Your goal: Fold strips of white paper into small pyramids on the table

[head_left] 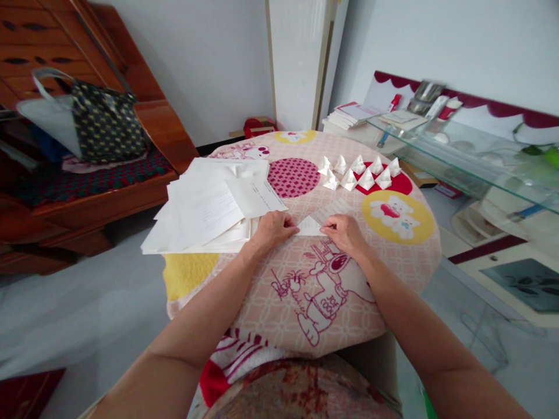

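Between my two hands lies a partly folded sheet of paper (309, 226), with a triangular peak at its near part and a printed flap reaching away behind it. My left hand (276, 228) pinches its left corner, fingers closed. At the right corner, my right hand (343, 231) grips it the same way. Beyond my right hand stand several small folded paper pyramids (365, 178), set out in two rows. A loose stack of white sheets (196, 203) spreads out to the left of my left hand, some with printed text.
A round table with a patterned pink cloth (271, 314) bears the papers. To the right is a glass shelf (471, 148) with papers and metal tins. On the left, a wooden bench (161, 131) carries a dark patterned bag (107, 119).
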